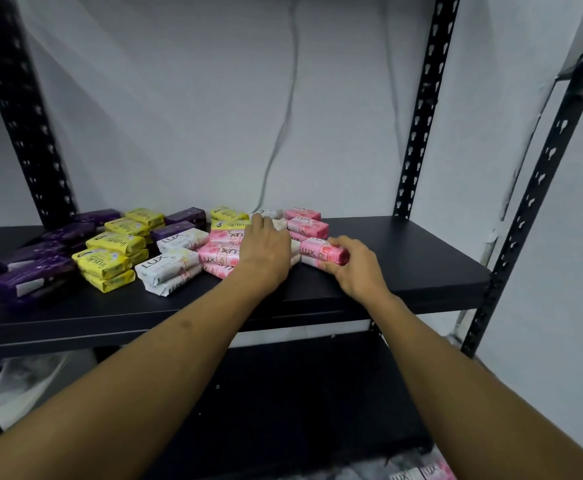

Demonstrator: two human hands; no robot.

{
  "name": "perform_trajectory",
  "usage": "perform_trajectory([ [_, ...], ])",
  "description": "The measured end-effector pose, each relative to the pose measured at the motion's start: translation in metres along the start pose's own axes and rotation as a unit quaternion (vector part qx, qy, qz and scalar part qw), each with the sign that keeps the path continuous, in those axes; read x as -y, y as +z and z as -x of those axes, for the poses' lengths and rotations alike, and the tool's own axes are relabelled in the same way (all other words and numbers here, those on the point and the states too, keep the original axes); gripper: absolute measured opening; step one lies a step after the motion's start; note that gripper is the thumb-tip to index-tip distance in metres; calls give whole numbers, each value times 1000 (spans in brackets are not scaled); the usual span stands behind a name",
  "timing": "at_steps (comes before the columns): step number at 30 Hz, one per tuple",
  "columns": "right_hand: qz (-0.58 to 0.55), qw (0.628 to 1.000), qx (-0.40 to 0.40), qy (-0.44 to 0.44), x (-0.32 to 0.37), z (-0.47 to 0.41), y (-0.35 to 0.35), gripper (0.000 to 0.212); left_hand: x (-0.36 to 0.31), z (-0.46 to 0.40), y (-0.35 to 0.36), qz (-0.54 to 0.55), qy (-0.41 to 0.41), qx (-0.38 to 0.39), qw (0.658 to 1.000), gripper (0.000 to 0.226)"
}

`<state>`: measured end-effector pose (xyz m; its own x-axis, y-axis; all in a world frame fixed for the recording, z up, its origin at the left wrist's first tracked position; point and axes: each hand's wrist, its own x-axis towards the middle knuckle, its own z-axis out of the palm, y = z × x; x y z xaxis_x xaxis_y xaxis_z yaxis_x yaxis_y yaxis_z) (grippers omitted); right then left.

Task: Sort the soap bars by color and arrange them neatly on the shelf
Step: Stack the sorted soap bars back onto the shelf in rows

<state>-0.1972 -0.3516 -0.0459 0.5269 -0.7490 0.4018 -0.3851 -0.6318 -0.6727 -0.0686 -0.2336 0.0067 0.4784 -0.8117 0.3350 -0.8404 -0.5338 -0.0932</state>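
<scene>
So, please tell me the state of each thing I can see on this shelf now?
purple soap bars: grouped at left, stacked.
yellow soap bars: stacked beside purple.
white soap bars: stacked, slightly askew.
pink soap bars: unsorted, mixed with yellow and white.
left hand: resting open on bars.
right hand: gripping pink bar.

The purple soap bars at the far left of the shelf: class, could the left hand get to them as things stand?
Probably yes. The left hand rests among pink bars, and the open shelf front leaves the purple soap bars unblocked.

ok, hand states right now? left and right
Left hand: open, fingers extended, resting on the soap bars mid-shelf.
Right hand: closed, gripping the pink soap bar at the right end.
</scene>
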Motion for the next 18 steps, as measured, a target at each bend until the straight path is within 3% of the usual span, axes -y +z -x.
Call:
perform_trajectory([
  [10,43,999,21,23,-3,-29,9,57,12,-25,29,23,-8,-32,999,53],
  [14,22,999,38,4,-5,-21,5,76,6,-13,29,22,-21,-66,997,50],
  [16,-11,999,28,15,-6,-12,-2,85,-6,3,28,59,-11,-108,992,52],
  [18,25,999,19,21,-8,4,-9,75,-24,21,26,120,8,-127,985,51],
])
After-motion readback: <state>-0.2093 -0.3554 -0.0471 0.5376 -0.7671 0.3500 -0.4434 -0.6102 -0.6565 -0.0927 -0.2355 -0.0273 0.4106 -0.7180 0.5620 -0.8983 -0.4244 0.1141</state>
